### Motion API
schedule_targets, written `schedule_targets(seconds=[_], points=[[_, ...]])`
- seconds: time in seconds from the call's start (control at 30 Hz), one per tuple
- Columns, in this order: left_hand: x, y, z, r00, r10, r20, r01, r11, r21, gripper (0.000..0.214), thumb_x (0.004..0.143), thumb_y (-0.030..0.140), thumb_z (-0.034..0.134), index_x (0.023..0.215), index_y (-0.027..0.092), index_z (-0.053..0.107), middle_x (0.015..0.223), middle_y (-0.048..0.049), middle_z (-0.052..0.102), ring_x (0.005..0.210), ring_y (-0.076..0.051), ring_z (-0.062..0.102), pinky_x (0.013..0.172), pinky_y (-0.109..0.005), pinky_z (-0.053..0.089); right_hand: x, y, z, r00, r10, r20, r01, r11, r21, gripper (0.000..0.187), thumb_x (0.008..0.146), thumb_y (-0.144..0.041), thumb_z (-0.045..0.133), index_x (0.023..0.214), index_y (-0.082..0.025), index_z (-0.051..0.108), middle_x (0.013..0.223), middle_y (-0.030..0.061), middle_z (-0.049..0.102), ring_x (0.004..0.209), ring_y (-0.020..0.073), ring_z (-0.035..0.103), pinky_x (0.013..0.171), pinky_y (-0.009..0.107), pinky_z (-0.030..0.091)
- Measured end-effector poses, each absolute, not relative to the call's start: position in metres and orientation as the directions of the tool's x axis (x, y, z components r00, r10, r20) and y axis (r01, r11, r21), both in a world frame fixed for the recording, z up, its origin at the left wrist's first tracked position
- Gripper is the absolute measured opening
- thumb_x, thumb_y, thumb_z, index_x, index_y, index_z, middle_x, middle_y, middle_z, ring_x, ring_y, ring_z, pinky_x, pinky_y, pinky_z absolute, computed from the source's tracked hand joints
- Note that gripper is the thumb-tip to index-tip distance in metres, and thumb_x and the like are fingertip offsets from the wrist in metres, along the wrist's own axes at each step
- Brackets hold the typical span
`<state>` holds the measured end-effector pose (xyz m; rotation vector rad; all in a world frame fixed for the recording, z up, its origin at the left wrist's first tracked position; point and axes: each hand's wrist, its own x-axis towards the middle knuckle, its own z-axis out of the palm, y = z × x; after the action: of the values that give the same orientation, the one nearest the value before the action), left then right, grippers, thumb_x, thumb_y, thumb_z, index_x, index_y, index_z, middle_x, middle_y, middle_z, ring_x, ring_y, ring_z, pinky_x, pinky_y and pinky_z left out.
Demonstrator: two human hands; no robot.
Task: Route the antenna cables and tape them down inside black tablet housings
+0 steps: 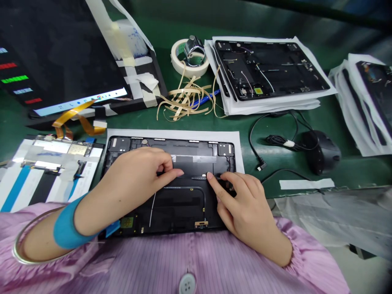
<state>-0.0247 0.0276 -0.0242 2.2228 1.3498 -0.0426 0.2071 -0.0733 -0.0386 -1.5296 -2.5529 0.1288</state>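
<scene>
An opened black tablet back shell (183, 204) lies on a white sheet (171, 134) right in front of me. My left hand (137, 175) rests on the shell's middle with its fingers curled, thumb and forefinger pressed down near a strip of clear tape (196, 158). My right hand (245, 204) lies on the shell's right part, forefinger stretched toward the same spot, the other fingers bent. The two fingertips nearly meet. A thin black cable (202, 196) loops across the shell below them. Whether either hand pinches anything is too small to see.
A taped-up monitor (61, 61) stands at the back left above a circuit board assembly with an orange flex cable (73, 118). A masking tape roll (188, 57) and torn tape strips (183, 100) lie behind. Stacked shells (266, 69) sit back right, a mouse (324, 153) to the right.
</scene>
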Motion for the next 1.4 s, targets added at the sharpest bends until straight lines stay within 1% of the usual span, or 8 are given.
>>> schedule_targets(seconds=[0.33,0.53,0.73,0.93,1.03,1.17,1.3,1.4], points=[[-0.024,0.026,-0.026,0.520,0.818,-0.244,0.824,-0.405,0.397,0.038,0.082,0.048,0.055,0.057,0.020,0.048,0.058,0.0010,0.052,0.059,-0.016,0.047,0.053,-0.028,0.029,0.206,-0.073,-0.038,-0.483,0.871,0.091,0.861,0.491,-0.130,0.044,0.086,-0.017,0.046,0.130,-0.014,0.053,0.106,0.0139,0.055,0.102,0.0263,0.047,0.089,0.047,0.042],[-0.023,0.024,-0.023,0.541,0.814,-0.211,0.814,-0.443,0.375,0.035,0.083,0.045,0.054,0.059,0.020,0.049,0.061,0.0006,0.053,0.062,-0.017,0.049,0.055,-0.028,0.029,0.197,-0.071,-0.036,-0.522,0.848,0.092,0.837,0.530,-0.134,0.043,0.087,-0.016,0.045,0.129,-0.015,0.053,0.118,0.0156,0.051,0.114,0.0280,0.043,0.100,0.050,0.035],[-0.024,0.022,-0.015,0.541,0.808,-0.232,0.816,-0.437,0.379,0.033,0.087,0.042,0.048,0.062,0.020,0.051,0.062,0.0006,0.055,0.060,-0.017,0.049,0.056,-0.029,0.031,0.190,-0.067,-0.035,-0.537,0.841,0.066,0.826,0.540,-0.161,0.044,0.087,-0.016,0.045,0.130,-0.012,0.052,0.119,0.0157,0.051,0.115,0.0276,0.043,0.103,0.050,0.033],[-0.034,0.024,-0.006,0.488,0.837,-0.249,0.869,-0.439,0.226,0.043,0.085,0.049,0.046,0.054,0.020,0.042,0.051,0.0001,0.048,0.048,-0.015,0.036,0.050,-0.029,0.022,0.190,-0.067,-0.037,-0.546,0.835,0.068,0.823,0.550,-0.143,0.044,0.086,-0.016,0.047,0.129,-0.012,0.052,0.120,0.0153,0.052,0.114,0.0277,0.044,0.102,0.049,0.034],[-0.044,0.030,-0.006,0.507,0.816,-0.278,0.851,-0.422,0.313,0.044,0.083,0.050,0.049,0.052,0.020,0.041,0.049,0.0020,0.046,0.047,-0.013,0.036,0.048,-0.028,0.023,0.189,-0.067,-0.037,-0.551,0.832,0.070,0.822,0.555,-0.130,0.044,0.086,-0.017,0.047,0.129,-0.012,0.052,0.120,0.0154,0.052,0.114,0.0284,0.044,0.102,0.050,0.035],[-0.055,0.036,-0.007,0.482,0.788,-0.383,0.845,-0.304,0.440,0.041,0.082,0.049,0.053,0.056,0.020,0.045,0.051,0.0039,0.047,0.048,-0.011,0.039,0.047,-0.026,0.027,0.188,-0.065,-0.036,-0.564,0.823,0.072,0.816,0.568,-0.105,0.044,0.087,-0.016,0.045,0.130,-0.012,0.052,0.119,0.0158,0.053,0.113,0.0288,0.046,0.102,0.051,0.036],[-0.061,0.036,-0.011,0.472,0.801,-0.369,0.828,-0.259,0.497,0.039,0.082,0.043,0.054,0.055,0.019,0.040,0.050,0.0054,0.041,0.047,-0.009,0.035,0.046,-0.024,0.027,0.181,-0.060,-0.036,-0.587,0.807,0.062,0.800,0.590,-0.110,0.045,0.087,-0.016,0.044,0.131,-0.012,0.050,0.122,0.0167,0.051,0.114,0.0297,0.047,0.102,0.052,0.036],[-0.064,0.035,-0.014,0.483,0.805,-0.345,0.818,-0.274,0.506,0.036,0.081,0.040,0.054,0.055,0.018,0.042,0.049,0.0058,0.039,0.048,-0.009,0.035,0.047,-0.023,0.027,0.173,-0.055,-0.036,-0.610,0.791,0.054,0.781,0.611,-0.127,0.046,0.086,-0.014,0.044,0.131,-0.011,0.049,0.125,0.0180,0.049,0.117,0.0307,0.046,0.102,0.052,0.037]])
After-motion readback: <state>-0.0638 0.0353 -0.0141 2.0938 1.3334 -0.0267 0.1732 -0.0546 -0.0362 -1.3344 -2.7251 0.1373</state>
